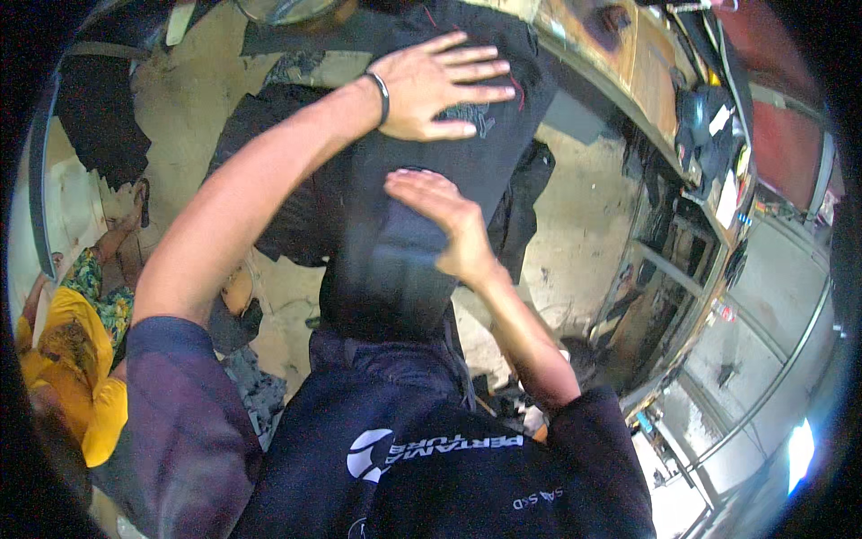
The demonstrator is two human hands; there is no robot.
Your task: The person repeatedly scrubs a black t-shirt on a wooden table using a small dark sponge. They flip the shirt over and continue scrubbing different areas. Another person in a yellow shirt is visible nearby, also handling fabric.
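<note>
Black cloth (413, 234), which looks like folded garment fabric, stretches from my lap away from me. A small pale outline design (476, 117) shows near its far end, beside a loose red thread (519, 93). My left hand (426, 90), a dark band at its wrist, lies flat on the far part of the cloth with fingers spread. Nearer to me, my right hand (449, 220) is over the middle of the cloth, its fingers straight and close together, holding nothing. Whether its palm touches the cloth I cannot tell.
More black cloth (530, 193) sticks out on both sides underneath. Dark fabric scraps (256, 391) lie on the pale, stained floor (180, 202). A person in yellow (81, 368) sits at the far left. A cluttered wooden bench (642, 67) runs along the right, with grey metal panels (777, 260) beyond.
</note>
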